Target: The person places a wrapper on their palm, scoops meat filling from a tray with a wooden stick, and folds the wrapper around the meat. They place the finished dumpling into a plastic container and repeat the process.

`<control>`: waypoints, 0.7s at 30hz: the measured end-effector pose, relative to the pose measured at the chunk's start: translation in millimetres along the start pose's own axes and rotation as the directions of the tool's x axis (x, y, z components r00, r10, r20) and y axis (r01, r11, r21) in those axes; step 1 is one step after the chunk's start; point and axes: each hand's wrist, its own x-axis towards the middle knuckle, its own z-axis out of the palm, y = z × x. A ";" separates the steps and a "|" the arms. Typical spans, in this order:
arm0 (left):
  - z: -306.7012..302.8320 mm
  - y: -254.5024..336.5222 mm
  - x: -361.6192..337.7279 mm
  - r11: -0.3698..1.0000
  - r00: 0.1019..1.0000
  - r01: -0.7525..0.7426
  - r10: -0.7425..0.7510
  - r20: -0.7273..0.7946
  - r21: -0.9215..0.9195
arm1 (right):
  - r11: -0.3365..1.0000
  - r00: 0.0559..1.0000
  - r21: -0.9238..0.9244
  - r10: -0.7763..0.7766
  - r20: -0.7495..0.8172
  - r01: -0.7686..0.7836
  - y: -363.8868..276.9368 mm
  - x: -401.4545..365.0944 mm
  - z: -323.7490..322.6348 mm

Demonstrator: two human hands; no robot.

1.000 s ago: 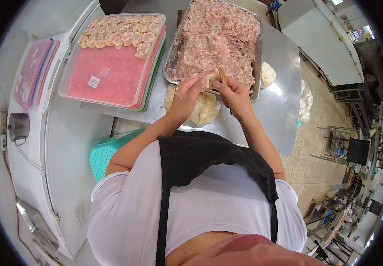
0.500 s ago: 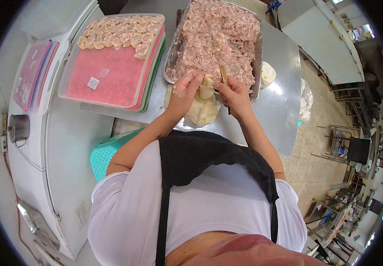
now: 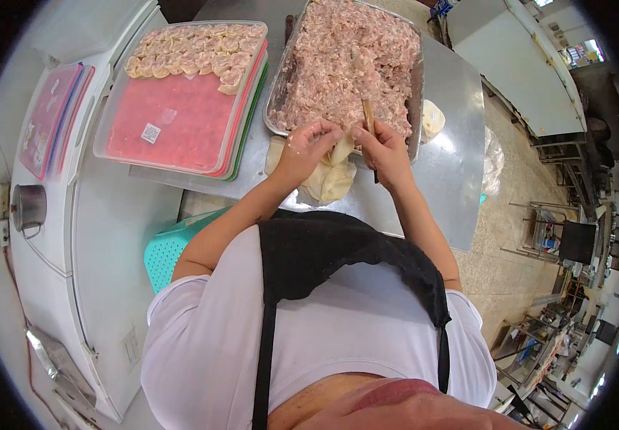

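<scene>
My left hand (image 3: 309,149) pinches the left edge of a pale dumpling wrapper (image 3: 341,149). Its right edge is at the fingertips of my right hand (image 3: 385,152), which also grips a narrow flat spatula (image 3: 368,115). Meat filling covers the spatula's far end, above a metal tray (image 3: 273,115) heaped with ground meat filling (image 3: 345,50). Just below my hands, a loose stack of wrappers (image 3: 327,183) lies on the steel table. Left of them, rows of filled dumplings (image 3: 187,54) sit at the back of a clear-walled container (image 3: 101,147) with a pink base.
The container rests on other stacked pink and green ones at the left of the steel table (image 3: 453,193). A small round pale stack (image 3: 432,120) stands right of the tray. Below the table's left side is a turquoise basket (image 3: 162,261); a white appliance (image 3: 101,244) stands beside it.
The wrapper, folded over between my fingers before, now hangs stretched between both hands. My hands have moved slightly right, and the spatula has shifted right with my right hand.
</scene>
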 end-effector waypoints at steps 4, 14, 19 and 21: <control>1.5 0.3 3.7 0.987 0.999 0.042 -0.040 0.013 -0.155 | 0.986 0.999 -0.163 -0.021 0.023 0.025 0.9 0.8 -1.3; -6.7 -10.3 2.7 0.983 0.985 0.157 -0.149 0.087 -0.093 | 0.989 0.998 -0.142 -0.048 -0.030 0.043 -0.7 9.0 -9.2; -6.7 -10.7 11.2 0.981 0.999 0.034 -0.034 0.004 -0.189 | 0.981 0.998 -0.190 -0.043 -0.056 0.031 -0.8 4.4 -7.1; -7.8 -11.1 10.7 0.998 0.997 -0.066 0.066 0.034 -0.002 | 0.978 0.998 -0.203 -0.058 -0.027 0.051 -5.3 2.1 -0.4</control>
